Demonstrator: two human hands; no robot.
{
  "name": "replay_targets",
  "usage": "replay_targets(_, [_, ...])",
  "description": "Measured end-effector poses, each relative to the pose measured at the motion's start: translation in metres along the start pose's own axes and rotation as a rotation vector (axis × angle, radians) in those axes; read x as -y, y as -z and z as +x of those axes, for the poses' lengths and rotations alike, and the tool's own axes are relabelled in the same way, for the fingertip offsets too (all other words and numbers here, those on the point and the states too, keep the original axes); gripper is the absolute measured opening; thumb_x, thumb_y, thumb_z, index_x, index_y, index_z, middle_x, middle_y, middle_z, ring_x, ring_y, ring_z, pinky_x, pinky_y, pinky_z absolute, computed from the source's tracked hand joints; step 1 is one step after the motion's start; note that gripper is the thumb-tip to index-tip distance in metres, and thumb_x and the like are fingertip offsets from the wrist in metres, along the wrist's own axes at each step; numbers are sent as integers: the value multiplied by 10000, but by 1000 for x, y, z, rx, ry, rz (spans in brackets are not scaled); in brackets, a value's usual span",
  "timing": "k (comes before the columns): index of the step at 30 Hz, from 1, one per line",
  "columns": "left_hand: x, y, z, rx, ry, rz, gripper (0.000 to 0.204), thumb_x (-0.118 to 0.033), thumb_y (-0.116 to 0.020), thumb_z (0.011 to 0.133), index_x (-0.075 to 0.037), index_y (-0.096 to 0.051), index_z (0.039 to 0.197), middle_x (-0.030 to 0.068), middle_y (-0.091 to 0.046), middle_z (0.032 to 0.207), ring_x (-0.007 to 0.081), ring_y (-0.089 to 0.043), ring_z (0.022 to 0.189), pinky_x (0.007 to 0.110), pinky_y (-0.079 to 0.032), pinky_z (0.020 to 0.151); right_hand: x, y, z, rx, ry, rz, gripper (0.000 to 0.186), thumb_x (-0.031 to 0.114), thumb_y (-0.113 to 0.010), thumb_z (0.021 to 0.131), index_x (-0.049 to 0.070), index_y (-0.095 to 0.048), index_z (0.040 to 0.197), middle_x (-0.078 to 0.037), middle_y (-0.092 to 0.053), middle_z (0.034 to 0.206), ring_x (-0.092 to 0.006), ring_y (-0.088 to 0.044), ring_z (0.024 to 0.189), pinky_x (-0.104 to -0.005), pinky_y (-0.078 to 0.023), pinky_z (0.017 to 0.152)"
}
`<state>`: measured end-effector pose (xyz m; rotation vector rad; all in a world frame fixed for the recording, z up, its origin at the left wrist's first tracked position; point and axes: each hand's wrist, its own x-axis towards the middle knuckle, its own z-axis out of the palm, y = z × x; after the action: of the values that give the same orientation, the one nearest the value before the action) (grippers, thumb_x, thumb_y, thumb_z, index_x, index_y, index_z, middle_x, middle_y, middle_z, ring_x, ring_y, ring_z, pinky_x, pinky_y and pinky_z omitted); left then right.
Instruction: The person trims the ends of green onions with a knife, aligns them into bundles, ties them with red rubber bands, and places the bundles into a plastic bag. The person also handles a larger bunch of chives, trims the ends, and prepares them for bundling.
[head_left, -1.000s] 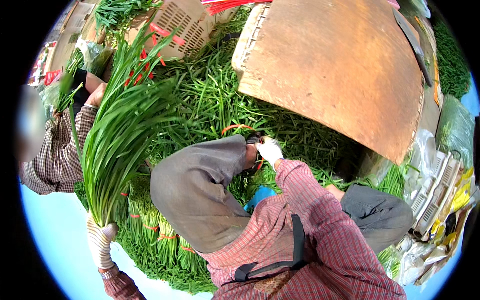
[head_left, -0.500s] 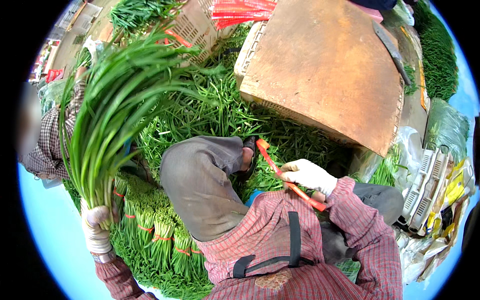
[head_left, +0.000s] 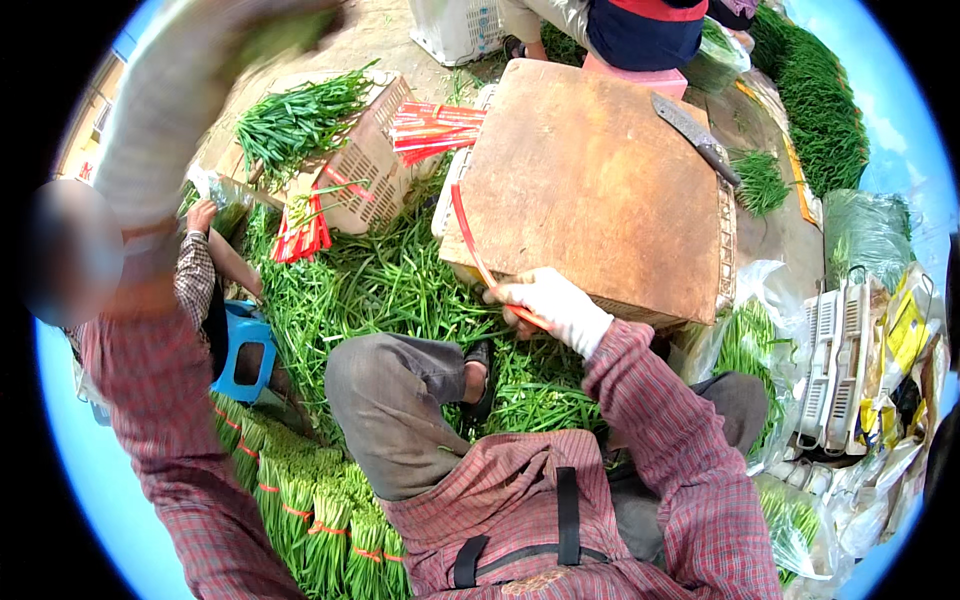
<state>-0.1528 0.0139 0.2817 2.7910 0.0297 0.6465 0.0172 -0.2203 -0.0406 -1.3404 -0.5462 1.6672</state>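
My left arm is raised high at the left, and its gloved hand (head_left: 215, 30) is smeared by motion at the top edge. A blurred green patch, the bunch of long green chives (head_left: 290, 32), shows at its fingers; most of the bunch is out of view. My right hand (head_left: 555, 308), in a white glove, is closed on a thin red strip (head_left: 465, 222). The strip curves up past the near left corner of a wooden board (head_left: 600, 190). A knife (head_left: 697, 138) lies on the board's far right part.
Tied green bunches (head_left: 325, 520) stand at lower left. Loose greens (head_left: 370, 280) cover the ground ahead. Red strips (head_left: 435, 130) lie by the board; a crate (head_left: 370, 160) is beyond. A blue stool (head_left: 245, 350), white crates (head_left: 835, 370) and other people (head_left: 645, 35) surround me.
My left hand has swung up and forward with the chives, from low left to the top edge. My right hand has moved forward and left to the board's edge with the red strip.
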Motion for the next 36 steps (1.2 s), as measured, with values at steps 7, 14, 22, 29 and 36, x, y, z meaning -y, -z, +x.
replay_targets(7, [-10,-163,82,267,94,266,252,-155,-692,779,15,-642,958,229,-661,871,328,-665,793,394,-538,674,39,17,79,-93,90,179,219,225,-666,913,25,-684,1000,-34,-595,632,-141,-509,472,-299,-420,455])
replay_targets(14, [49,-323,-14,400,347,116,376,-159,-668,704,25,-553,1011,239,-658,776,405,-671,772,468,-529,687,21,57,51,-277,151,177,185,176,-662,916,12,-671,1001,-80,-652,733,-182,-587,548,-321,-483,492])
replay_targets(22, [45,-287,6,291,261,258,439,-188,-736,677,-11,-561,1039,203,-659,807,364,-678,780,426,-544,668,55,68,68,-355,172,240,132,114,-676,897,18,-637,978,-91,-637,733,-209,-564,504,-347,-436,392])
replay_targets(29, [93,-319,-40,270,507,278,460,-115,-667,706,-33,-558,1145,211,-666,960,371,-683,837,453,-553,712,50,75,71,-282,116,147,148,173,-624,949,46,-639,1023,-40,-641,732,-134,-563,540,-310,-515,478])
replay_targets(36, [94,-319,-38,65,364,308,325,-126,-621,808,-85,-529,1118,201,-629,1002,378,-657,846,453,-543,695,54,74,82,-373,186,149,139,173,-629,948,36,-617,963,-57,-606,635,-170,-546,459,-342,-461,404])
